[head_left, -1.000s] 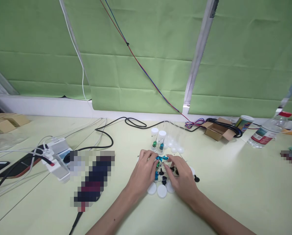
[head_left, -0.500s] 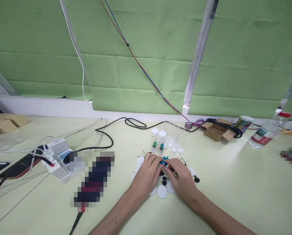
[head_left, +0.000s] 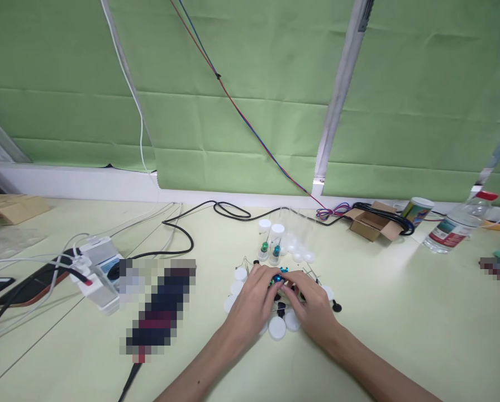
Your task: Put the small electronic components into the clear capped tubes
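Observation:
My left hand (head_left: 252,304) and my right hand (head_left: 314,304) meet over a small heap of parts on the pale green table (head_left: 400,335). Their fingertips pinch together around small blue pieces (head_left: 278,277) at the top of the heap. Black pieces (head_left: 280,306) and thin wires lie under and between the hands. White round caps (head_left: 277,328) ring the heap in front and to the left. Just behind stand two clear vials with white lids (head_left: 277,243), one with a green piece and one with a blue piece inside.
A white power strip (head_left: 96,271) with cables and a blurred dark object lie to the left. A black cable loops at the back. An open cardboard box (head_left: 373,222), a can (head_left: 417,211) and a water bottle (head_left: 457,226) stand at the right. Green blinds hang behind.
Both hands have drawn closer together and slightly toward me over the heap. The white caps left of the left hand have come into sight.

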Motion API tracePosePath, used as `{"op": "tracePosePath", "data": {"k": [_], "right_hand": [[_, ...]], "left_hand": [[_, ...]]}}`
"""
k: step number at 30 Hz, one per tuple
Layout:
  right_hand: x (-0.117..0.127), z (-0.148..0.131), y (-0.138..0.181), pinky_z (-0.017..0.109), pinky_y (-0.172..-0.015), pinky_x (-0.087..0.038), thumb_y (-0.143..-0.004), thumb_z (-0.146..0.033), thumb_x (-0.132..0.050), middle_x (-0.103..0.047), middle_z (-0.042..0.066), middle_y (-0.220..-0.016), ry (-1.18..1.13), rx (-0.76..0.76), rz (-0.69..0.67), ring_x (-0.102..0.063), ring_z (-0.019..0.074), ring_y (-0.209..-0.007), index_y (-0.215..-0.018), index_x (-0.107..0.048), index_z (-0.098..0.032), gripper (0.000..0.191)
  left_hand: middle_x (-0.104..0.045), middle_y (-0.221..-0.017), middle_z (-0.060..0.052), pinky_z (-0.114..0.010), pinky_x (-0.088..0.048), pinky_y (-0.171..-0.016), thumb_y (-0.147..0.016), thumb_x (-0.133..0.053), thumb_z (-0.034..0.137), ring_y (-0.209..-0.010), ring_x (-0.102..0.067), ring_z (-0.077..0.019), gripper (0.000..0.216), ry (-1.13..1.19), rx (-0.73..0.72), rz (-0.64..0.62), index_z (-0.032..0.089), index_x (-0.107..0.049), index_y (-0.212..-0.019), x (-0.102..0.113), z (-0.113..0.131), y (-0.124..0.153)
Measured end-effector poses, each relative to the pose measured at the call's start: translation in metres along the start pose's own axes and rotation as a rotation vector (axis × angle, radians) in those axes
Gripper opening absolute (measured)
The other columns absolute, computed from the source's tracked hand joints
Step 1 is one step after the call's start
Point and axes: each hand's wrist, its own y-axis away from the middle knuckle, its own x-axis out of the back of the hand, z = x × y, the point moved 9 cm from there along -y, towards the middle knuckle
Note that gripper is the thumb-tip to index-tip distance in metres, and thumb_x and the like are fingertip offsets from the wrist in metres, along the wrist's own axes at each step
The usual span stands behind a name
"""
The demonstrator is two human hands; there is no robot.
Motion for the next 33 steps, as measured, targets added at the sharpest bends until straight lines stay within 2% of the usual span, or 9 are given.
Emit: {"op": "tracePosePath", "data": {"k": [6, 11, 23, 28, 33], "right_hand": [[0.000, 0.007, 0.000, 0.031, -0.071, -0.051, -0.094, -0.020, -0.055, -0.064, 0.007, -0.093, 0.065, -0.027, -0.003, -0.060, 0.0188, -0.084, -0.111, -0.056, -0.020, 0.018], [0.003, 0.006, -0.001, 0.032, -0.074, -0.051, -0.095, -0.017, -0.052, -0.065, 0.007, -0.093, 0.101, -0.027, 0.018, -0.061, 0.0190, -0.084, -0.111, -0.056, -0.019, 0.017], [0.012, 0.012, -0.003, 0.034, -0.074, -0.049, -0.094, -0.015, -0.047, -0.064, 0.007, -0.087, 0.248, -0.059, 0.071, -0.060, 0.0209, -0.082, -0.103, -0.058, -0.018, 0.014], [0.015, 0.016, -0.006, 0.034, -0.074, -0.049, -0.093, -0.016, -0.046, -0.065, 0.008, -0.089, 0.299, -0.062, 0.052, -0.061, 0.0211, -0.082, -0.102, -0.059, -0.017, 0.016], [0.016, 0.017, -0.015, 0.029, -0.068, -0.047, -0.094, -0.016, -0.045, -0.065, 0.006, -0.089, 0.284, -0.113, 0.002, -0.061, 0.0184, -0.077, -0.099, -0.060, -0.018, 0.016]], "left_hand": [[-0.063, -0.102, -0.005, -0.035, -0.048, -0.086, -0.098, -0.041, 0.015, -0.097, -0.057, -0.0190, 0.019, -0.066, 0.066, 0.106, 0.021, -0.056, -0.107, 0.006, -0.012, 0.001], [-0.064, -0.105, -0.005, -0.034, -0.051, -0.084, -0.097, -0.040, 0.013, -0.095, -0.062, -0.0179, 0.021, -0.098, 0.098, 0.181, 0.021, -0.056, -0.109, 0.013, -0.019, 0.001], [-0.057, -0.105, -0.005, -0.031, -0.055, -0.072, -0.093, -0.037, 0.005, -0.087, -0.062, -0.0178, 0.030, -0.281, 0.096, 0.118, 0.023, -0.055, -0.109, 0.008, -0.018, 0.005], [-0.058, -0.110, -0.008, -0.035, -0.055, -0.077, -0.089, -0.039, -0.001, -0.101, -0.057, -0.0226, 0.034, -0.334, 0.045, 0.087, 0.020, -0.056, -0.110, 0.002, -0.004, 0.006], [-0.063, -0.096, -0.007, -0.039, -0.054, -0.073, -0.087, -0.041, -0.002, -0.090, -0.058, -0.0238, 0.036, -0.331, 0.063, 0.029, 0.020, -0.059, -0.109, 0.000, 0.009, 0.005]]}}
